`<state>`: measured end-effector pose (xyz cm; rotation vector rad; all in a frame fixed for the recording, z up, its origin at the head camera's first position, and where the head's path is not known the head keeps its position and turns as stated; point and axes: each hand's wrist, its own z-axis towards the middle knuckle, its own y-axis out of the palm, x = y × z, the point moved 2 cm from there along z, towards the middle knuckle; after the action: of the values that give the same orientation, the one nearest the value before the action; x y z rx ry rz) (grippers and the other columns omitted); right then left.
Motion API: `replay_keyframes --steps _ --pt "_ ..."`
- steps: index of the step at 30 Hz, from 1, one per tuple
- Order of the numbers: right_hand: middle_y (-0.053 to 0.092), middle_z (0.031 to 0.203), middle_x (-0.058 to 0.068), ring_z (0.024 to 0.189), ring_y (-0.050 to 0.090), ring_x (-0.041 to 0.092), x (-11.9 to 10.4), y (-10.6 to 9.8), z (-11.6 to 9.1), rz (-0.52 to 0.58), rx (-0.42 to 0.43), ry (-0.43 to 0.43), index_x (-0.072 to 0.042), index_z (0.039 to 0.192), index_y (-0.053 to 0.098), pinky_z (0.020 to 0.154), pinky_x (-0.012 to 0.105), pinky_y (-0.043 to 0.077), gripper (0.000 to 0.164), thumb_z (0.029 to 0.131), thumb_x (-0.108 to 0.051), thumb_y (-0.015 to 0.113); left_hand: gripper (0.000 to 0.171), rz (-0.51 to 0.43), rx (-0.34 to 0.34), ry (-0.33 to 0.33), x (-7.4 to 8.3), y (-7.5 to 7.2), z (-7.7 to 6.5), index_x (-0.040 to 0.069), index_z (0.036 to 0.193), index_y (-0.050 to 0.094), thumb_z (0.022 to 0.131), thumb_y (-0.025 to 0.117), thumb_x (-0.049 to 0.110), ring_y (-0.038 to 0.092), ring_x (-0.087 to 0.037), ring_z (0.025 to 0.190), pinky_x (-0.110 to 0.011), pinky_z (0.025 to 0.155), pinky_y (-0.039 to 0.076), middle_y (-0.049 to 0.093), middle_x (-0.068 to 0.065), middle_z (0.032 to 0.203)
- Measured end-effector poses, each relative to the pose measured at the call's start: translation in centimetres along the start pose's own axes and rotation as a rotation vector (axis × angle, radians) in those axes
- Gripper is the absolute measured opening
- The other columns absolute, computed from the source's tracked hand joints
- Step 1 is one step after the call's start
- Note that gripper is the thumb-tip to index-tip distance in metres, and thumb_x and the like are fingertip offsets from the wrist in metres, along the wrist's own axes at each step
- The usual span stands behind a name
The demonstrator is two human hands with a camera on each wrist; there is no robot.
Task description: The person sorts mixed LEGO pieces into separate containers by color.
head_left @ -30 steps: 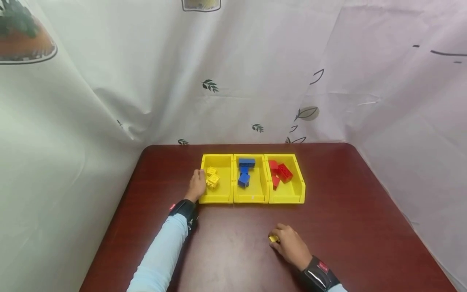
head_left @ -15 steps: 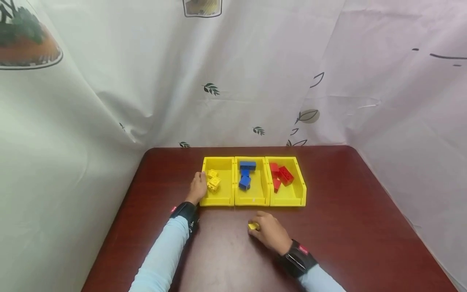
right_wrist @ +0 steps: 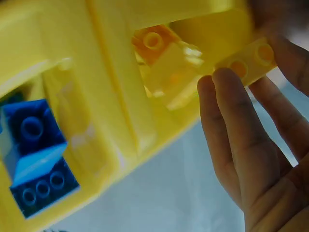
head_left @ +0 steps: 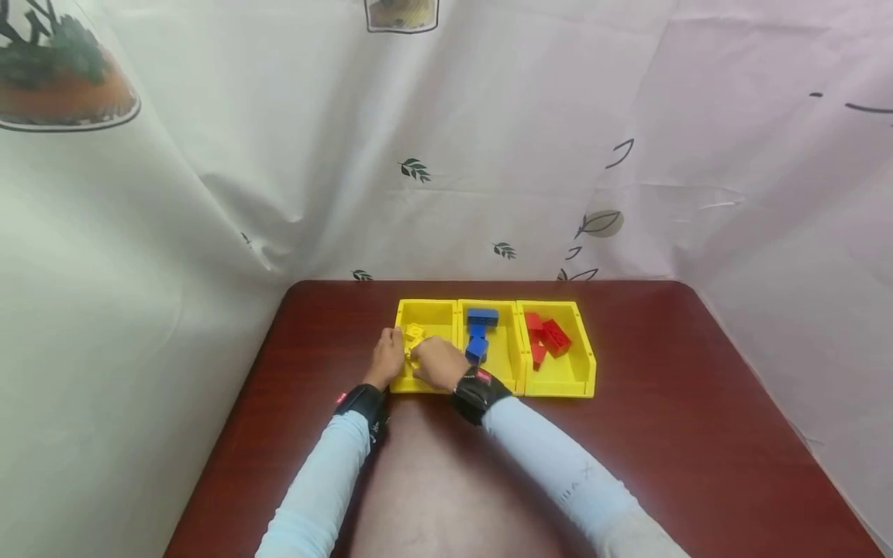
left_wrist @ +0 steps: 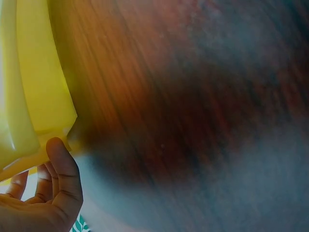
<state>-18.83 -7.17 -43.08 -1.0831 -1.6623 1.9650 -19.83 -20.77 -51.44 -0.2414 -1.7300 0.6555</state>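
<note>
Three yellow bins stand joined in a row on the table. At the outer side of the left bin (head_left: 427, 307), my left hand (head_left: 387, 359) grips the wall; the left wrist view has the thumb (left_wrist: 63, 162) against the bin's edge. My right hand (head_left: 441, 363) reaches over the same bin. In the right wrist view its fingertips pinch a yellow toy building brick (right_wrist: 250, 59) with round hollows on the side facing the camera. Loose yellow bricks (right_wrist: 166, 67) lie inside that bin, partly covered by the right hand in the head view.
The middle bin (head_left: 501, 376) contains blue bricks (head_left: 482, 317), some under the right wrist's line. Red bricks (head_left: 556, 338) sit in the right bin (head_left: 561, 384). The brown table (head_left: 670, 434) ends at a pale patterned curtain (head_left: 446, 209) behind.
My right hand has carried the yellow brick from the table's right front, leftward and away from me, to over the left bin. My left hand keeps its grip there.
</note>
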Motion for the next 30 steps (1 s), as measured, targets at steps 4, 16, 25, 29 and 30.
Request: replay_keyframes --steps 4,16,25,29,30 --pt "0.075 0.095 0.009 0.082 0.068 0.02 1.1 0.1 2.9 -0.035 -0.009 0.056 -0.005 0.099 0.076 0.072 0.028 0.056 0.016 0.086 -0.014 0.074 0.044 -0.014 0.018 0.034 0.2 0.5 -0.1 -0.001 0.12 0.047 0.107 0.026 0.036 0.055 -0.037 0.097 -0.049 0.086 0.045 0.058 -0.023 0.109" --pt "0.075 0.097 0.008 0.084 0.069 0.021 0.1 -0.8 5.3 -0.075 -0.042 0.069 -0.006 0.103 0.076 0.08 0.03 0.058 0.021 0.085 -0.017 0.076 0.04 -0.017 0.05 0.083 0.0 -0.2 0.0 -0.001 0.111 0.049 0.108 0.027 0.033 0.054 -0.031 0.085 -0.042 0.076 0.045 0.054 -0.017 0.094" --pt "0.073 0.085 0.007 0.072 0.064 0.017 0.8 0.6 5.8 -0.096 -0.039 0.152 -0.005 0.096 0.076 0.073 0.026 0.057 0.013 0.087 -0.014 0.073 0.044 0.014 0.029 0.029 -0.1 -0.1 -0.2 0.0 0.12 0.048 0.107 0.026 0.036 0.055 -0.033 0.093 -0.045 0.084 0.046 0.055 -0.018 0.101" --pt "0.072 0.083 0.007 0.071 0.064 0.018 0.9 0.6 5.8 -0.08 -0.037 0.146 -0.005 0.097 0.076 0.072 0.027 0.057 0.013 0.087 -0.014 0.074 0.043 0.012 0.04 0.043 0.1 -0.1 -0.1 -0.001 0.119 0.048 0.107 0.027 0.035 0.055 -0.034 0.092 -0.046 0.084 0.046 0.055 -0.019 0.1" --pt "0.072 0.082 0.007 0.07 0.064 0.018 0.9 0.5 5.8 -0.079 -0.036 0.145 -0.004 0.097 0.076 0.072 0.027 0.057 0.013 0.087 -0.014 0.073 0.043 0.012 0.041 0.047 0.1 -0.1 -0.1 -0.001 0.118 0.048 0.107 0.027 0.035 0.055 -0.034 0.092 -0.046 0.083 0.046 0.055 -0.019 0.1"
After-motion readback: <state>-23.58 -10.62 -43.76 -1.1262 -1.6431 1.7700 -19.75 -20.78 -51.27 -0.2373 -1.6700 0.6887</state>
